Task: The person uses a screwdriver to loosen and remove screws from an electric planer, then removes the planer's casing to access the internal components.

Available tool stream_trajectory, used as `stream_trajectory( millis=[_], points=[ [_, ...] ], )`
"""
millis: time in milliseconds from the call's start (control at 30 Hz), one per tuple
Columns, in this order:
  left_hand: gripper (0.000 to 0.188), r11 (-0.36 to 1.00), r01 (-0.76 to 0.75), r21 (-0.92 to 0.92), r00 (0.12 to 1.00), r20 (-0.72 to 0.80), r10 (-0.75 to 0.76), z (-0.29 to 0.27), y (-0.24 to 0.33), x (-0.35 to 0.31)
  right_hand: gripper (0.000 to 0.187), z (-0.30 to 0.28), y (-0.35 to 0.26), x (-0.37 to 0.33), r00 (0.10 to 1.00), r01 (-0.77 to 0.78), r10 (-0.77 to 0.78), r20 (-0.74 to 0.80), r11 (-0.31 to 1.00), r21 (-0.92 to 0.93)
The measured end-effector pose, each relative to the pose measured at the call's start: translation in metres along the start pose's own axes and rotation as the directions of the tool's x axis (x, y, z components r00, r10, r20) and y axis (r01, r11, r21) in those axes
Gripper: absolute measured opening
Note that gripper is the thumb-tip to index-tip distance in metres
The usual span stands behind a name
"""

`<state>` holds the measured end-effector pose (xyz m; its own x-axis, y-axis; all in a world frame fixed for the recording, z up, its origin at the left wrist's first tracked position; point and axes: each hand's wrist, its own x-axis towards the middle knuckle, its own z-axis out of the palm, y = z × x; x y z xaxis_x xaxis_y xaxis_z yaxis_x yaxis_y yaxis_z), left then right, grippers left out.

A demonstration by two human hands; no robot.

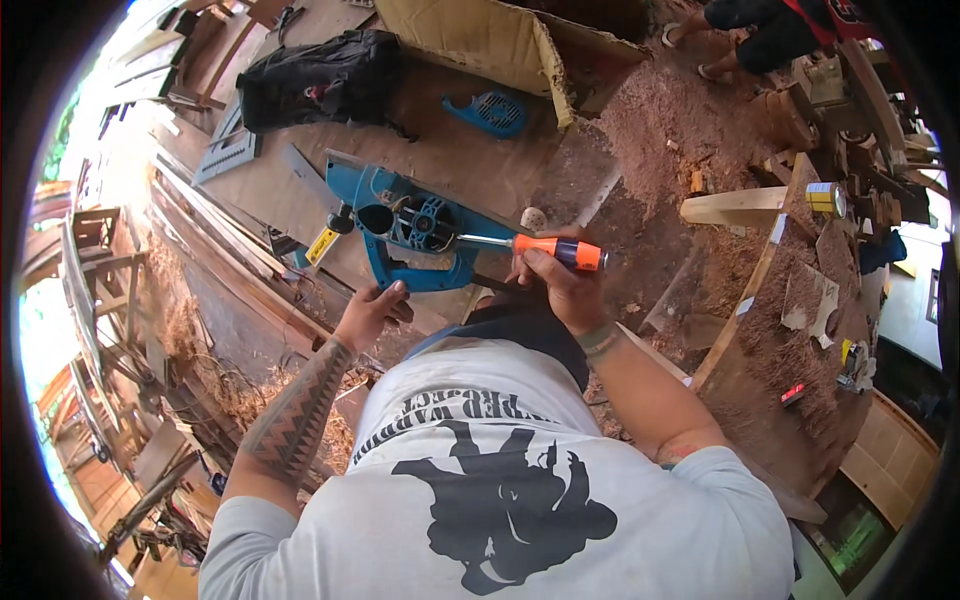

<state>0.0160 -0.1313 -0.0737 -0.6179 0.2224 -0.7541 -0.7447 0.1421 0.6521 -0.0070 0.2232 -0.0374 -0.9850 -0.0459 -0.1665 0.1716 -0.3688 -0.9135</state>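
A blue electric hand planer (350, 190) lies in front of me with its side housing uncovered, showing a dark round drive part. My right hand (568, 287) grips a screwdriver (560, 251) by its orange and black handle. The metal shaft reaches left, and its tip is at the opened housing. Beside the planer's loop handle is my left hand (372, 316), fingers curled and thumb close to the handle's lower edge. What those fingers hold, if anything, is hidden. A vented blue cover (487, 113) rests apart on the wooden board (440, 165) beyond the planer.
A black bag (320, 80) and an opened cardboard box (480, 45) stand at the far side. Long wooden strips (225, 265) run along the left. Sawdust (660, 135) covers the ground right, near a tin can (825, 198) and another person's legs (745, 40).
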Motion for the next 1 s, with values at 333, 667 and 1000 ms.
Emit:
stream_trajectory(
  millis=[333,667,1000],
  points=[
    [0.058,1.000,-0.012,0.002,1.000,-0.024,0.012,0.008,-0.008,0.004,0.010,0.003,0.012,0.005,0.992,-0.083,0.102,-0.074,0.971,0.226],
    [0.062,0.997,0.019,0.070,0.999,-0.041,-0.016,0.044,0.005,0.011,0.019,0.015,-0.018,0.025,0.986,-0.121,0.130,-0.104,0.989,0.090],
    [0.057,1.000,0.000,0.027,1.000,-0.027,0.000,0.056,0.015,0.017,0.018,0.013,-0.027,0.046,0.989,-0.024,0.041,-0.143,0.993,0.118]
  ],
)
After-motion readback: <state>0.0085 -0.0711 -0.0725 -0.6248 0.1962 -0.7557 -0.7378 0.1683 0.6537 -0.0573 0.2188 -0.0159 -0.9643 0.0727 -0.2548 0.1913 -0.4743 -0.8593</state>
